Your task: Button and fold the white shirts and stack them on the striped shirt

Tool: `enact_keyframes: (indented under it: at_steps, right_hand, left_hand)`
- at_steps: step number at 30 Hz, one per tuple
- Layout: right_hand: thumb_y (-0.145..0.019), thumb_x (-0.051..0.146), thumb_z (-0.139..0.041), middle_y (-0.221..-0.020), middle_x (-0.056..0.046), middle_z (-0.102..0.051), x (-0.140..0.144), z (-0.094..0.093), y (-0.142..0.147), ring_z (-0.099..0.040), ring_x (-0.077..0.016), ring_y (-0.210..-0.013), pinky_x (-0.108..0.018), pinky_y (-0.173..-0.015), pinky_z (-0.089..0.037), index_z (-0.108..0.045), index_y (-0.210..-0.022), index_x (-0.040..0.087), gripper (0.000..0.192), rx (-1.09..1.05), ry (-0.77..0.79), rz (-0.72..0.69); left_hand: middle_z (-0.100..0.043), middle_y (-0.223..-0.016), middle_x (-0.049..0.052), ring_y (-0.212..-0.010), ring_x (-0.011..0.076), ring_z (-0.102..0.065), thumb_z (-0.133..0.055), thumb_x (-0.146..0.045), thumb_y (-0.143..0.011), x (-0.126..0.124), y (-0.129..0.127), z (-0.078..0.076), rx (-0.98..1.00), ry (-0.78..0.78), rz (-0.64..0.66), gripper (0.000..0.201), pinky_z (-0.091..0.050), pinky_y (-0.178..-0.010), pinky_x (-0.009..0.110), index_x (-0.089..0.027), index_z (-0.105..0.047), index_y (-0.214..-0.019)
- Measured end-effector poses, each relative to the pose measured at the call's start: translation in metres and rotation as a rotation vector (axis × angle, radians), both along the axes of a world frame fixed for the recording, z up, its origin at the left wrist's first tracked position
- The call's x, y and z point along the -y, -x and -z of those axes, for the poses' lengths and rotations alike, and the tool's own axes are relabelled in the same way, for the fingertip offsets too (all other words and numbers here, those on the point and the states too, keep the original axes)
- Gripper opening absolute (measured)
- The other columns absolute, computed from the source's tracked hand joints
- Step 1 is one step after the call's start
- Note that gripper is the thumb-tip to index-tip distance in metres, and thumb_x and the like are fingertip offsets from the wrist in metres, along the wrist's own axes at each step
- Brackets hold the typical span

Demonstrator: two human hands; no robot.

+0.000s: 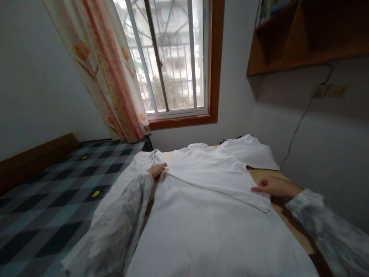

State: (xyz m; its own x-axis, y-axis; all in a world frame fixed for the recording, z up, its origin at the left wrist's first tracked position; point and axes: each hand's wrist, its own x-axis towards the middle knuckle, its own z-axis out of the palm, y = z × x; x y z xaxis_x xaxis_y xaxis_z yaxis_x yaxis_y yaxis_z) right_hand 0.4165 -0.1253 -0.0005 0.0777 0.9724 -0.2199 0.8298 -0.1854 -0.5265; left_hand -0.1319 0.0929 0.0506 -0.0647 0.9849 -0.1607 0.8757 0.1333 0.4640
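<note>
white shirt (207,200) lying spread on table (291,225), far part already folding over | left hand (157,169) pinching fold's left end | right hand (273,186) gripping right end, fingers curled | near part remaining unfolded

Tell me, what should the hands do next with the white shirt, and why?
Probably smooth the folded flap flat. The left hand and right hand each pinch an end of the fold across the white shirt, and its edge looks a little raised on the wooden table.
</note>
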Motion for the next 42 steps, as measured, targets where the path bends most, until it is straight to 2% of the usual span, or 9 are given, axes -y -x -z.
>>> enact_keyframes:
  at_steps: [4, 6, 9, 12, 19, 24, 28, 35, 42]
  right_hand:
    - [-0.094, 0.066, -0.061, -0.084, -0.01, -0.073, -0.028, -0.01, 0.033, -0.068, -0.0272, -0.082, -0.037, -0.077, -0.052, -0.066, -0.082, 0.022, 0.045, 0.34, -0.438, 0.064]
    - [-0.098, 0.054, -0.06, -0.113, -0.016, -0.076, -0.042, -0.012, 0.059, -0.068, -0.0335, -0.111, -0.045, -0.099, -0.053, -0.072, -0.107, 0.02, 0.038, 0.359, -0.603, -0.085]
    - [-0.098, 0.055, -0.062, -0.156, -0.019, -0.059, -0.059, -0.009, 0.099, -0.053, -0.0354, -0.146, -0.052, -0.124, -0.04, -0.064, -0.143, 0.018, 0.058, 0.309, -0.659, -0.356]
    - [-0.102, 0.061, -0.058, -0.173, -0.015, -0.039, -0.07, 0.001, 0.13, -0.035, -0.033, -0.161, -0.052, -0.133, -0.029, -0.051, -0.16, 0.017, 0.073, 0.265, -0.582, -0.512]
    - [-0.109, 0.064, -0.041, -0.178, -0.013, -0.028, -0.073, 0.027, 0.148, -0.027, -0.0297, -0.165, -0.052, -0.135, -0.022, -0.036, -0.171, 0.019, 0.077, 0.227, -0.449, -0.524]
    - [-0.109, 0.063, -0.044, -0.179, -0.012, -0.025, -0.081, 0.023, 0.148, -0.023, -0.0298, -0.167, -0.05, -0.136, -0.02, -0.032, -0.173, 0.018, 0.079, 0.226, -0.415, -0.555]
    - [-0.108, 0.063, -0.045, -0.179, -0.013, -0.024, -0.097, 0.018, 0.149, -0.024, -0.0307, -0.166, -0.05, -0.136, -0.02, -0.032, -0.173, 0.017, 0.08, 0.218, -0.402, -0.547]
    - [-0.109, 0.063, -0.044, -0.179, -0.014, -0.026, -0.119, 0.019, 0.149, -0.025, -0.0317, -0.166, -0.053, -0.135, -0.022, -0.032, -0.173, 0.018, 0.079, 0.224, -0.41, -0.563]
    - [-0.112, 0.06, -0.04, -0.179, -0.009, -0.025, -0.071, 0.029, 0.11, -0.024, -0.0294, -0.166, -0.054, -0.135, -0.022, -0.023, -0.175, 0.027, 0.073, 0.234, -0.412, -0.499]
  left_hand:
    - [-0.079, -0.089, 0.01, -0.085, 0.0251, -0.076, -0.072, -0.047, -0.085, -0.016, -0.021, 0.001, -0.091, -0.005, 0.039, 0.03, -0.052, -0.069, 0.028, -0.018, -0.071, -0.08]
    - [-0.08, -0.099, 0.01, -0.096, 0.025, -0.075, -0.072, -0.042, -0.086, -0.02, -0.031, 0.005, -0.141, -0.048, 0.053, 0.024, -0.051, -0.076, 0.026, -0.017, -0.071, -0.085]
    - [-0.08, -0.11, 0.012, -0.107, 0.0253, -0.074, -0.064, -0.039, -0.092, -0.021, -0.04, 0.012, -0.209, -0.1, 0.075, 0.023, -0.051, -0.084, 0.027, -0.017, -0.072, -0.094]
    - [-0.08, -0.117, 0.014, -0.114, 0.0286, -0.073, -0.059, -0.044, -0.095, -0.018, -0.039, 0.015, -0.272, -0.122, 0.093, 0.029, -0.052, -0.089, 0.031, -0.018, -0.074, -0.098]
    - [-0.08, -0.114, 0.022, -0.112, 0.0389, -0.074, -0.045, -0.074, -0.097, -0.038, -0.035, 0.006, -0.399, -0.11, 0.075, 0.067, -0.053, -0.088, 0.041, -0.017, -0.079, -0.091]
    - [-0.082, -0.107, 0.018, -0.108, 0.0327, -0.076, -0.064, -0.056, -0.092, -0.085, -0.056, 0.014, -0.249, -0.087, 0.065, 0.044, -0.053, -0.084, 0.032, -0.015, -0.079, -0.098]
    - [-0.079, -0.125, 0.016, -0.119, 0.0294, -0.073, -0.06, -0.041, -0.097, -0.108, -0.066, 0.023, -0.216, -0.178, 0.069, 0.032, -0.053, -0.09, 0.03, -0.018, -0.074, -0.115]
    - [-0.075, -0.128, 0.02, -0.12, 0.0345, -0.072, -0.037, -0.047, -0.109, -0.102, -0.063, 0.029, -0.248, -0.29, -0.063, 0.041, -0.054, -0.093, 0.041, -0.021, -0.066, -0.123]
    - [-0.075, -0.123, 0.021, -0.112, 0.035, -0.073, -0.035, -0.042, -0.11, -0.095, -0.071, 0.026, -0.282, -0.303, -0.109, 0.041, -0.054, -0.09, 0.043, -0.018, -0.06, -0.132]
